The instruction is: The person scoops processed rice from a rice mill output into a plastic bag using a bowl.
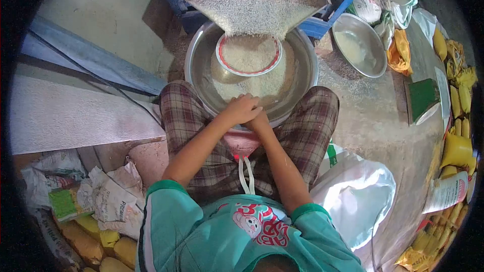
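- Left hand (243,109) lies over right hand (259,121) at the near rim of the big metal basin (313,73); both apart from the bowl.
- Grip: hands pressed together, nothing seen pinched; right fingers mostly hidden, so can't tell if they curl round the rim.
- Red-rimmed bowl (248,74) sits inside the basin, toward its far side, just below the lip of the sloped tray (195,1).
- Pale grain (252,2) covers the tray; more in the bowl and loose in the basin around it.
- Doing it well, my judgement: bowl centred under the lip, since the lip looks wider than the bowl; basin catches strays.
- Watch the fill level; swap before grain heaps over the rim.
- Lift level, two hands, clear of the tray lip.
- Knees either side of the basin should help steady it.
- Second metal pan (372,45) stands right of the basin, within likely reach.
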`<state>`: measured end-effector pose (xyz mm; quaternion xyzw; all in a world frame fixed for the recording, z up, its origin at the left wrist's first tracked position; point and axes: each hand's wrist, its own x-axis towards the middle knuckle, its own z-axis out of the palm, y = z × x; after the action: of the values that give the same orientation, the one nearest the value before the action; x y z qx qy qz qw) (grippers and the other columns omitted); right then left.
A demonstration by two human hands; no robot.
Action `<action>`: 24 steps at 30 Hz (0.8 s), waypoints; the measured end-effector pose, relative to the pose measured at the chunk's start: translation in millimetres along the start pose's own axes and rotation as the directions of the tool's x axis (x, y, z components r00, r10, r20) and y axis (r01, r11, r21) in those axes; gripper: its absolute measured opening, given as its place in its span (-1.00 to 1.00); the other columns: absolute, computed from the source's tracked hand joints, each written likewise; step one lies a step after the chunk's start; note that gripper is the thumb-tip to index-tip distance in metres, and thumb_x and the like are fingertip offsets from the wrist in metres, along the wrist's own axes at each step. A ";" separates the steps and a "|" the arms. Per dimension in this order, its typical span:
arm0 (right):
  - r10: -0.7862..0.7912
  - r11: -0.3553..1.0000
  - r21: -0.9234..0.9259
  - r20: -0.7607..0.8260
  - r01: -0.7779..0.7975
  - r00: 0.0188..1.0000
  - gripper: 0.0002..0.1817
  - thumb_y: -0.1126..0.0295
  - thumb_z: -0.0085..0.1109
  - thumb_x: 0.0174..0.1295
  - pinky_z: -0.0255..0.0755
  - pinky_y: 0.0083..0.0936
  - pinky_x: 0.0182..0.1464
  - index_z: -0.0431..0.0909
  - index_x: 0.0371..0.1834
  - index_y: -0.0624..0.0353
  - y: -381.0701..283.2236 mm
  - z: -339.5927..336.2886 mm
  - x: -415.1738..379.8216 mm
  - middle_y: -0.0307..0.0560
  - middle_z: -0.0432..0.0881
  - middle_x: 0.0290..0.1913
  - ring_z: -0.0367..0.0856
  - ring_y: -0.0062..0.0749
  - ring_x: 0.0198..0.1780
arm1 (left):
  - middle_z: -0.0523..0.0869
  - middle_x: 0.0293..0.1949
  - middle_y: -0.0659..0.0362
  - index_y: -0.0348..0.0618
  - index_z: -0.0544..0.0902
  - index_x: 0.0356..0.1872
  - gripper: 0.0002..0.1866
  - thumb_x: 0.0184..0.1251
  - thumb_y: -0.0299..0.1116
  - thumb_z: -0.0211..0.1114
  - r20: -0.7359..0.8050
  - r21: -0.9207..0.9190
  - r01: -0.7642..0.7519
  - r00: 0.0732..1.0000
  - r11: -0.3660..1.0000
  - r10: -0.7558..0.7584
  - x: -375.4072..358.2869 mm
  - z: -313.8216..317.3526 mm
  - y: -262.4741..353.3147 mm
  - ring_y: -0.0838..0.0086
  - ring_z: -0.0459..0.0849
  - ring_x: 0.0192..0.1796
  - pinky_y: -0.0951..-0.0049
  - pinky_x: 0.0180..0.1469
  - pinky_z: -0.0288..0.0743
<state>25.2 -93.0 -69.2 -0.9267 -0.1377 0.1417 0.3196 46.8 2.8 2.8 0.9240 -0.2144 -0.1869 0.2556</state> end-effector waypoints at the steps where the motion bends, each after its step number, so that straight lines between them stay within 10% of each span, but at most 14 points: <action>1: -0.065 0.998 0.019 -0.042 0.065 0.997 -0.62 0.19 -0.01 -0.10 0.30 -0.26 -0.19 0.37 -0.18 0.07 -0.1 -0.1 -0.4 0.14 0.43 -0.20 0.41 -0.03 -0.19 | 0.46 -0.30 -0.06 -0.18 0.45 -0.25 -0.66 0.07 -0.15 -0.04 0.027 -0.027 -0.016 0.999 1.000 0.017 3.7 12.7 -7.3 0.10 0.42 -0.20 0.27 -0.13 0.28; 4: 0.143 0.987 -0.085 0.098 -0.135 0.985 -0.61 0.20 0.01 -0.12 0.29 -0.26 -0.20 0.36 -0.17 0.06 -14.8 -16.9 -4.8 0.13 0.44 -0.21 0.41 -0.03 -0.18 | 0.48 -0.37 -0.07 -0.19 0.46 -0.27 -0.66 0.07 -0.14 -0.04 -0.002 -0.160 -0.084 0.996 0.984 0.085 9.1 17.0 -10.7 0.09 0.43 -0.24 0.27 -0.15 0.29; 24: 0.051 0.998 0.029 -0.072 -0.049 0.996 -0.71 0.25 -0.02 -0.09 0.28 -0.24 -0.24 0.43 -0.31 0.18 -6.2 -5.3 -1.4 0.15 0.47 -0.28 0.42 0.00 -0.25 | 0.50 -0.31 -0.12 -0.27 0.47 -0.31 -0.59 0.09 -0.08 -0.09 0.042 -0.218 -0.024 0.999 0.976 0.034 11.1 13.6 -14.8 0.07 0.44 -0.20 0.27 -0.13 0.27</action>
<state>24.7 -91.8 -61.1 -0.9301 -0.1007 0.1175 0.3332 54.3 3.5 -18.9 0.8829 -0.2118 -0.2264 0.3527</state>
